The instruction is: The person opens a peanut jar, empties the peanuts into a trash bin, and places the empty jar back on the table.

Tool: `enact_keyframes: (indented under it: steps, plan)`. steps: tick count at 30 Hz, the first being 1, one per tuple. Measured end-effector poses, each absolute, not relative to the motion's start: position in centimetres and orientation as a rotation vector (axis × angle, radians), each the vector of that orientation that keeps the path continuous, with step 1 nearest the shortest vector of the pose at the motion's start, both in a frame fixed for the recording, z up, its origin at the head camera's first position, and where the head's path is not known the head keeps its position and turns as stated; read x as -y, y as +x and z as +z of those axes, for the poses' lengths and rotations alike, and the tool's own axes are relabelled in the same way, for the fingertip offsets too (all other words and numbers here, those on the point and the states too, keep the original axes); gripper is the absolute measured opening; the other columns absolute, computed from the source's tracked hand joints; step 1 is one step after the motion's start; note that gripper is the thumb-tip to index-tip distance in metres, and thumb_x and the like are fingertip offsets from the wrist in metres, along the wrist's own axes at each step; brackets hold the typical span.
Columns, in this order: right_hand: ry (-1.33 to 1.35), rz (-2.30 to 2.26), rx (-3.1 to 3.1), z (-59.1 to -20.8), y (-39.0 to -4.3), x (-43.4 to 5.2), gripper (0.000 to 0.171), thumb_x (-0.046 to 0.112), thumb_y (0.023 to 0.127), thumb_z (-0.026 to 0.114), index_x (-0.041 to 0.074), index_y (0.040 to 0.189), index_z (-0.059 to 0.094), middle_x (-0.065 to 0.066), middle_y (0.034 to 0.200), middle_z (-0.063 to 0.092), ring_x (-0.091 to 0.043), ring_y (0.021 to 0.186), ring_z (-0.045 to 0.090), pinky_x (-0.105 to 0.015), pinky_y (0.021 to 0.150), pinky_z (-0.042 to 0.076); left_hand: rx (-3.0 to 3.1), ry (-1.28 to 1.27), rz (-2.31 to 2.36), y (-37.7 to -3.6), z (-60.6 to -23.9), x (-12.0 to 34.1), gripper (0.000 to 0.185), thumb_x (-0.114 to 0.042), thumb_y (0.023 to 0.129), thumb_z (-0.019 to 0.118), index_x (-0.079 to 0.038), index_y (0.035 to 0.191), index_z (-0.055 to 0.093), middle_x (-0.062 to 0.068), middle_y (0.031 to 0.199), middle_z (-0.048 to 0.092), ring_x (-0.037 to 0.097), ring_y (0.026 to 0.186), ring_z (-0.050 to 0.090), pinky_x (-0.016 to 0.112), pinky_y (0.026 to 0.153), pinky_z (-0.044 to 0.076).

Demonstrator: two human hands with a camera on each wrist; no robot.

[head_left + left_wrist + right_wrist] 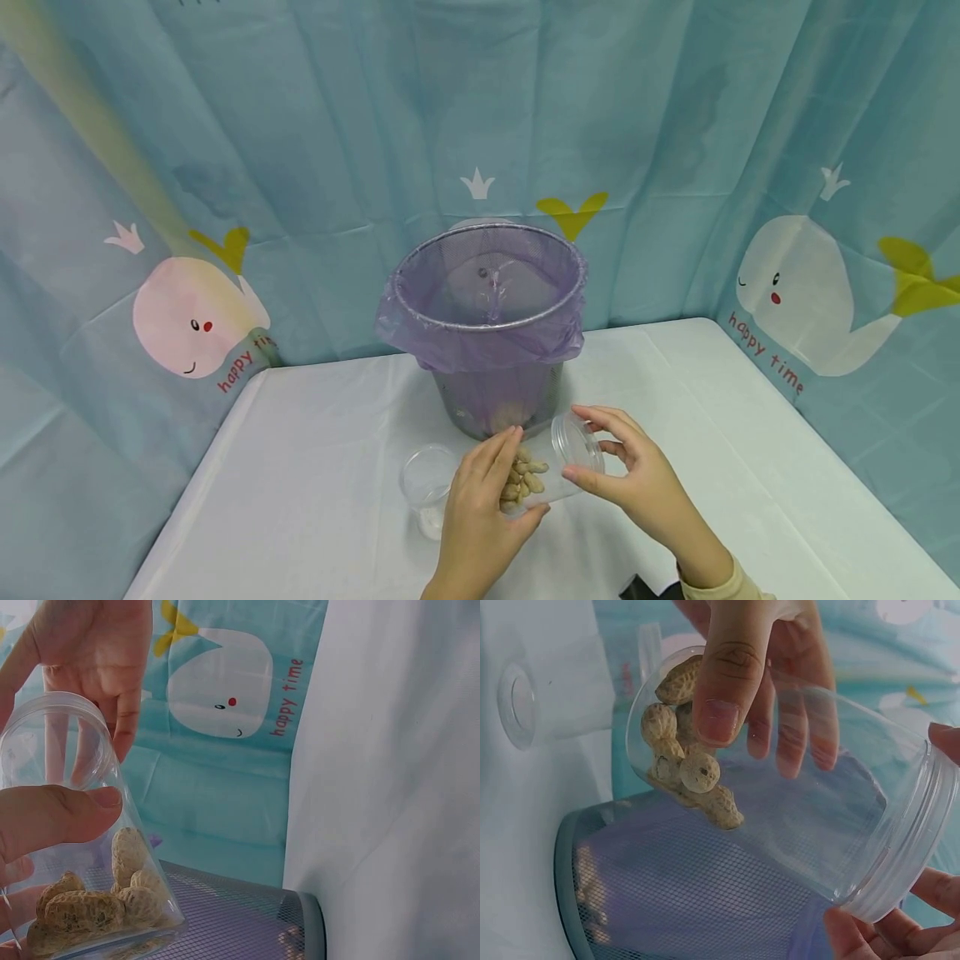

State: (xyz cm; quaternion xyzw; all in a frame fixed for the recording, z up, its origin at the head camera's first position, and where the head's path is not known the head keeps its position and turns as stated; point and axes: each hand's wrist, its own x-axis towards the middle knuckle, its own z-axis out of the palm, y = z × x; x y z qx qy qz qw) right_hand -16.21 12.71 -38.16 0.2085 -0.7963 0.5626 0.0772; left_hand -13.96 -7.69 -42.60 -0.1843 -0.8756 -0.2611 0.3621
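A clear jar is held tilted just in front of the mesh bin, its peanuts gathered at the closed end. The left hand has its grip curled round that end, thumb on one side, fingers on the other. The right hand pinches the ridged round end between thumb and fingers; whether a lid sits there, I cannot tell. A second clear container stands beside the left hand on the white tabletop. The mesh bin wears a purple liner folded over its rim. Behind hangs a blue curtain with whales; red lettering at right reads "happy time", and the same words at left vanish partly into a fold.
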Motion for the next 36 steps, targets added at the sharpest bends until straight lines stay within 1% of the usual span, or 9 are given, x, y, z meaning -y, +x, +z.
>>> enact_keyframes:
  steps: [9, 16, 20, 25, 31, 36]
  plan:
    - [0.653, 1.649, 2.393, -38.18, -16.19, -12.75, 0.060, 0.014, 0.085, 0.078, 0.017, 0.140, 0.055, -0.001, 0.138, 0.052, -0.005, 0.117, 0.049, -0.017, 0.094, 0.050, 2.251, -0.482, -0.680, -13.95, -42.61, 7.68, 0.108, -0.025, 0.047, 0.101, -0.017, 0.143, 0.053, 0.001, 0.134, 0.062, 0.019, 0.119, 0.058, 0.039, 0.095, 0.056]
    - [0.602, 1.668, 2.404, -38.07, -16.12, -12.56, 0.067, 0.015, 0.083, 0.081, 0.018, 0.143, 0.051, -0.001, 0.142, 0.049, -0.005, 0.119, 0.047, -0.017, 0.095, 0.050, 2.257, -0.478, -0.672, -13.97, -42.51, 7.69, 0.107, -0.026, 0.048, 0.101, -0.018, 0.143, 0.053, 0.000, 0.134, 0.062, 0.018, 0.120, 0.058, 0.037, 0.097, 0.055]
    - [0.545, 1.670, 2.418, -37.95, -16.02, -12.40, 0.062, 0.017, 0.084, 0.080, 0.016, 0.140, 0.053, -0.001, 0.140, 0.052, -0.005, 0.116, 0.048, -0.018, 0.094, 0.051, 2.258, -0.484, -0.670, -13.97, -42.47, 7.71, 0.107, -0.026, 0.048, 0.101, -0.018, 0.144, 0.052, -0.001, 0.134, 0.062, 0.017, 0.120, 0.058, 0.035, 0.098, 0.054]
    - [0.543, 1.687, 2.411, -37.93, -15.95, -12.41, 0.059, 0.016, 0.085, 0.079, 0.013, 0.138, 0.055, -0.004, 0.137, 0.054, -0.007, 0.113, 0.050, -0.018, 0.092, 0.051, 2.258, -0.491, -0.670, -13.99, -42.44, 7.68, 0.108, -0.026, 0.048, 0.101, -0.018, 0.144, 0.052, 0.000, 0.134, 0.062, 0.017, 0.120, 0.058, 0.035, 0.098, 0.054]
    - [0.553, 1.698, 2.411, -38.01, -16.10, -12.63, 0.058, 0.016, 0.085, 0.079, 0.013, 0.138, 0.055, -0.001, 0.137, 0.053, -0.004, 0.113, 0.049, -0.016, 0.092, 0.050, 2.265, -0.498, -0.675, -13.97, -42.35, 7.57, 0.106, -0.026, 0.049, 0.101, -0.017, 0.143, 0.053, 0.001, 0.134, 0.062, 0.018, 0.120, 0.058, 0.035, 0.099, 0.054]
    - [0.583, 1.708, 2.404, -38.03, -16.12, -12.67, 0.057, 0.015, 0.085, 0.078, 0.014, 0.138, 0.055, -0.001, 0.137, 0.052, -0.004, 0.113, 0.049, -0.017, 0.092, 0.050, 2.277, -0.492, -0.689, -13.84, -42.35, 7.55, 0.104, -0.026, 0.050, 0.101, -0.017, 0.142, 0.054, 0.000, 0.135, 0.062, 0.018, 0.120, 0.058, 0.036, 0.098, 0.054]
